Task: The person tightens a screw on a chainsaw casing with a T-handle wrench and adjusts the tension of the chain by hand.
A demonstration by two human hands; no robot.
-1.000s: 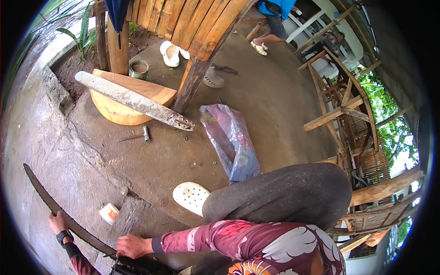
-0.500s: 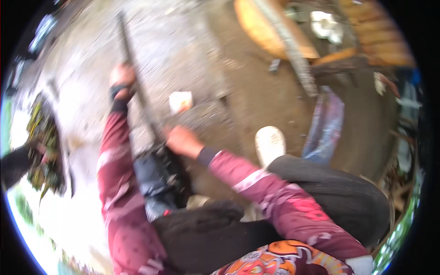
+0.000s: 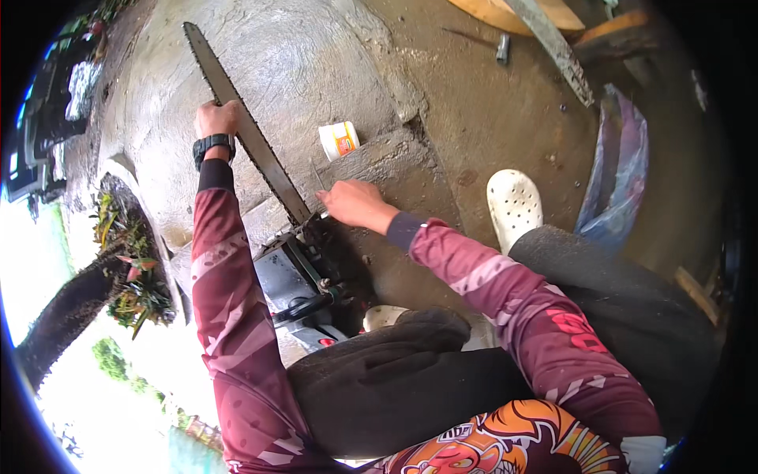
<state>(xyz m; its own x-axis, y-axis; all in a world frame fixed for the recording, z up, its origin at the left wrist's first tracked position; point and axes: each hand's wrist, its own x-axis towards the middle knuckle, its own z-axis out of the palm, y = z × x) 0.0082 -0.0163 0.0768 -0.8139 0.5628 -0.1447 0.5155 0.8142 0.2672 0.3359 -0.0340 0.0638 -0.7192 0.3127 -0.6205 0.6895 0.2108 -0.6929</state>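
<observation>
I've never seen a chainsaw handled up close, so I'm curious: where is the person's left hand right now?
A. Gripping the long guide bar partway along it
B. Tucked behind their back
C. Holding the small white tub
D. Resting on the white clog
A: the left hand, with a dark wristwatch below it, is closed around the chainsaw's guide bar partway along, while the right hand sits near the bar's base by the saw body.

Concrete floor (image 3: pixel 332 55): chainsaw (image 3: pixel 296 268), small tub (image 3: pixel 339 141), plastic bag (image 3: pixel 620 174).
</observation>
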